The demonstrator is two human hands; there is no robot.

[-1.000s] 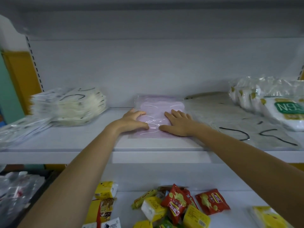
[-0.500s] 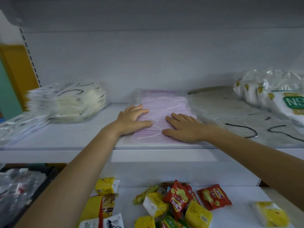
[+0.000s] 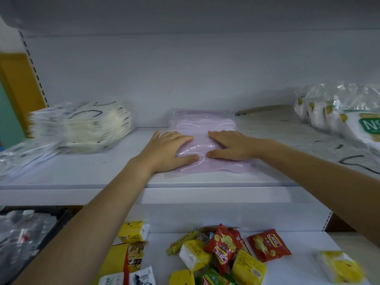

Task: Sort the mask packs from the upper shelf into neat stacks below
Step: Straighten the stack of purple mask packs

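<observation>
Both of my hands are down on the lilac mask pack in clear plastic film [image 3: 202, 122]. It lies flat in the middle of the white shelf board [image 3: 82, 170], with its near edge close to the shelf's front lip. My left hand [image 3: 166, 149] covers its left part and my right hand [image 3: 230, 146] its right part. On both, the fingers are stretched out straight and the palms press down, so nothing is gripped or pinched. I can't tell whether one lilac pack or several lie under my palms.

As I read it, this board is the "below" of the task, since another shelf overhead [image 3: 185, 13] shows only its underside. I judge the job well under way but not finished:

- To the left, well apart from the lilac pack, is a heap of white mask packs with black ear loops [image 3: 86, 124]. It is grouped but fanned and slumping, so hardly neat.
- Just to the right lie flat grey packs with black loops [image 3: 298, 140], and beyond them crinkled clear bags of white masks with a green label [image 3: 349, 120].

The lilac pile looks squared and probably needs only this last pressing. What remains on the upper shelf is hidden from me — I can't count it. The red and yellow snack packets [image 3: 222, 243] on the lower white shelf [image 3: 304, 241] seem no part of this.
</observation>
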